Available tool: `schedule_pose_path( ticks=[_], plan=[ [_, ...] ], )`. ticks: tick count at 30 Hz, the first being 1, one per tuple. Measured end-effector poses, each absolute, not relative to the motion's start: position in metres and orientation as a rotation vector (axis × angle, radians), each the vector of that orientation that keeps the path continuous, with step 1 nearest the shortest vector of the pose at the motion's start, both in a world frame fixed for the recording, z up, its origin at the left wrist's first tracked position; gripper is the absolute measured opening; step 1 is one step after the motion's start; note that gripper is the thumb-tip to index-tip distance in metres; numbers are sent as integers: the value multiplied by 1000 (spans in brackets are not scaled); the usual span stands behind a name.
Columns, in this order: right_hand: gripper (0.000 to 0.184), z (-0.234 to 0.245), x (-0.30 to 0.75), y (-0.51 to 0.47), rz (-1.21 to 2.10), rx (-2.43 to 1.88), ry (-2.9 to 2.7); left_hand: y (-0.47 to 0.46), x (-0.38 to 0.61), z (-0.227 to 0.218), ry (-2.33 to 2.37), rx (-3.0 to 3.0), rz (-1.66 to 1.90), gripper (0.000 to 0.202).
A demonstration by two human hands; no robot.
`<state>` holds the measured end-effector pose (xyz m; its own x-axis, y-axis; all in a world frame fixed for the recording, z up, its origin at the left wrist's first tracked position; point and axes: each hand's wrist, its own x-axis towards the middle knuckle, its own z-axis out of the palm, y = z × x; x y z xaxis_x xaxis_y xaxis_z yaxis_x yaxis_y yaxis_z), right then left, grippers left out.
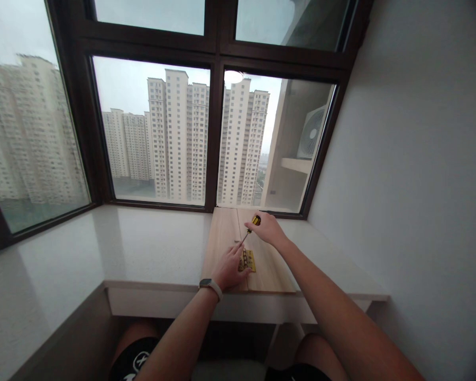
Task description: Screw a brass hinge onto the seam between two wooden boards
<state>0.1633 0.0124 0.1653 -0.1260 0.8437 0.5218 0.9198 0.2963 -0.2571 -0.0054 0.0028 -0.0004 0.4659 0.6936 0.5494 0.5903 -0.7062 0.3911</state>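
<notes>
My right hand is closed around the yellow-and-black handle of a screwdriver. Its thin shaft slants down to the left, the tip ending by the fingertips of my left hand. That left hand rests on the wood with fingers stretched forward and thumb apart. Under it lies a yellow card or packet with small brownish metal-looking pieces on it, partly covered by the hand. Two pale wooden boards, a left one and a right one, lie side by side with a narrow seam between them. Any screw at the tip is too small to see.
The boards lie on a white windowsill counter, reaching slightly past its front edge. Dark-framed windows stand behind, and a white wall rises on the right. My legs are below the counter.
</notes>
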Motion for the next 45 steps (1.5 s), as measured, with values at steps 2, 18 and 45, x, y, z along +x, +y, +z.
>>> schedule_pose_path(
  ticks=[2, 18, 45],
  plan=[
    [26, 164, 163, 13, -115, -1493, -1966, 3, -5, -1, 1124, 2564, 1067, 82],
    [17, 159, 148, 1, -17, -1285, -1911, -7, -4, 10, 1031, 2616, 1021, 73],
    [19, 140, 161, 2, -66, -1437, -1933, -8, -2, 14, 897, 2799, 686, 70]
  ],
)
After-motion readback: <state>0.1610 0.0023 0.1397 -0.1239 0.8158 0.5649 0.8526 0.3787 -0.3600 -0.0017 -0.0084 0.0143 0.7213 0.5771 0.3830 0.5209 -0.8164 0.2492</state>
